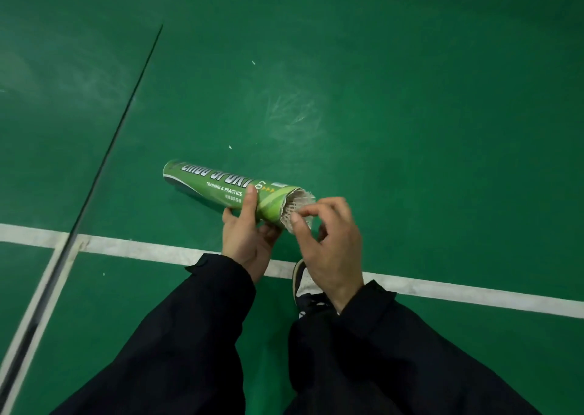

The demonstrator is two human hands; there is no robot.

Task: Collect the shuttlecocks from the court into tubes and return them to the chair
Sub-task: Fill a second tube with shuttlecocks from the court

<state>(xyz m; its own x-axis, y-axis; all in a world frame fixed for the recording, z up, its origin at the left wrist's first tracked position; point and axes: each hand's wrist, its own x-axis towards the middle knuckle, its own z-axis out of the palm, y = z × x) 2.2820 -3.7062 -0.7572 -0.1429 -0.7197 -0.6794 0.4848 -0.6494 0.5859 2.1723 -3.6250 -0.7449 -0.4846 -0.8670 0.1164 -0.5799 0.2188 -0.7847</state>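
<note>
A green shuttlecock tube [218, 185] with white lettering is held level above the court floor, its open end toward the right. My left hand [245, 241] grips the tube from below, thumb over the top. A white feather shuttlecock [300, 207] sticks halfway out of the open end. My right hand [330, 244] pinches its feather skirt with thumb and forefinger, the other fingers curled loosely.
Green court floor [410, 114] all around, with a white boundary line [474, 291] crossing below my hands and a dark seam [126, 111] running diagonally at left. My shoe [303, 283] stands on the line. Small white feather bits [230, 147] lie on the floor.
</note>
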